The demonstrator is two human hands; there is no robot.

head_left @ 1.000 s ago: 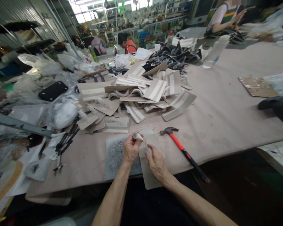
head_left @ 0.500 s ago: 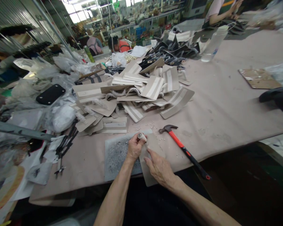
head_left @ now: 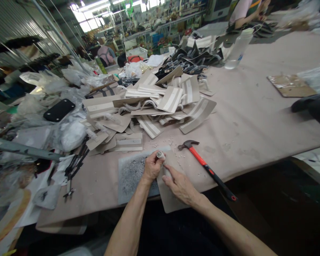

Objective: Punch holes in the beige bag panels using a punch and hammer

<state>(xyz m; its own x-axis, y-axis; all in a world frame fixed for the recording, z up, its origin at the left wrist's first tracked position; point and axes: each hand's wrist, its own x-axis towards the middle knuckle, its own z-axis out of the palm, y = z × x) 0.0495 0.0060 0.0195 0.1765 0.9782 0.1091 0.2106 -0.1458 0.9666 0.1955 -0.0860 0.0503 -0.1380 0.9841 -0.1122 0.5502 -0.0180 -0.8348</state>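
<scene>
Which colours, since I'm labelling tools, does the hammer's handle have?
Red and black; the handle shows best in head view.

Corrugated wall (head_left: 16, 19) left; bright windows (head_left: 90, 25) behind

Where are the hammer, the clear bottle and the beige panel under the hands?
Hammer (head_left: 198, 155): head view, red handle section.
Clear bottle (head_left: 238, 49): head view, mid-body.
Beige panel (head_left: 171, 200): head view, bare lower part.
</scene>
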